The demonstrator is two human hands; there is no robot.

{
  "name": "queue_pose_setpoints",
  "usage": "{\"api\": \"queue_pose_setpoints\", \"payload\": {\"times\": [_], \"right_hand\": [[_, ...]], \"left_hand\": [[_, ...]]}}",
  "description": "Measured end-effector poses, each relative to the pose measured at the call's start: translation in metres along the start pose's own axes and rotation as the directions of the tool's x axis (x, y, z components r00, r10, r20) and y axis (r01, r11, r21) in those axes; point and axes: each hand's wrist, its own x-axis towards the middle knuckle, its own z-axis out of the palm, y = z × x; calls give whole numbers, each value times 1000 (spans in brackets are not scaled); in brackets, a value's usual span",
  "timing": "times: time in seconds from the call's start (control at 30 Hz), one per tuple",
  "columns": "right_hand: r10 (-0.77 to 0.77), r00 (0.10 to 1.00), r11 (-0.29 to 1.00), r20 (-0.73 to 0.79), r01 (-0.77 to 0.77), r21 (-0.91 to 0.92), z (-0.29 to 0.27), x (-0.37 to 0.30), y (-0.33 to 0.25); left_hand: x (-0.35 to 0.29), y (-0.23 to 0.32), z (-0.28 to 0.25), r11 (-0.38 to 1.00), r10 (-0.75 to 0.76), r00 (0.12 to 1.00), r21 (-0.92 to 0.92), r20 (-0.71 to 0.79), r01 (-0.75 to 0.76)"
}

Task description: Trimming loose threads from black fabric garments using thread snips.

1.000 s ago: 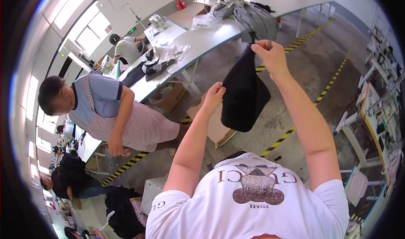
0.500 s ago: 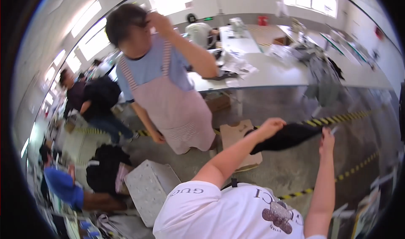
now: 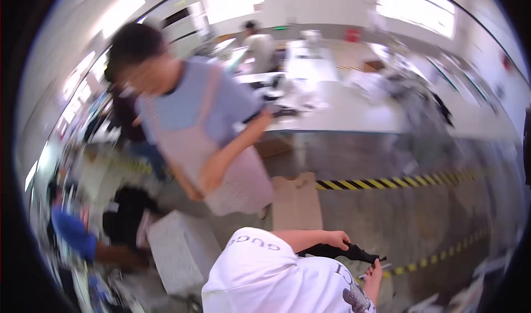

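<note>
A dark, limp piece of black cloth (image 3: 358,253) is stretched between my two hands, close in front of my white shirt. My left hand (image 3: 336,239) pinches its upper edge, and part of the cloth passes behind that forearm. At the cloth's right end, the fingers of my right hand (image 3: 373,276) are closed on it. A thin, pale, pointed object (image 3: 383,269) sticks out beside the right fingers; its kind is too small to make out.
A person in a striped pink apron (image 3: 238,186) stands close on my left. A grey-white box (image 3: 182,252) and a dark cloth heap (image 3: 124,216) are beyond my left side. Flattened cardboard (image 3: 297,202) lies ahead, before a long white table (image 3: 354,111) bearing fabric piles.
Both my hands have drawn down and in toward my body with the black cloth. The aproned person has lowered a raised hand to waist height and leans to the left.
</note>
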Motion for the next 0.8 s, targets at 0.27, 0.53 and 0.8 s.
{"api": "queue_pose_setpoints", "payload": {"times": [0.27, 0.53, 0.8], "right_hand": [[-382, 827, 894, -412, 444, 62, -124, -88, -102], [-551, 411, 709, -726, 689, -149, -289, -193, -198], [-427, 58, 647, -902, 717, -260, -394, -249, -215]], "left_hand": [[163, 94, 156, 855, -109, 818, 473, 565, -213], [278, 212, 435, 749, -37, 381, 278, 924, -602], [285, 316, 638, 830, 143, 83, -74, 986, -553]]}}
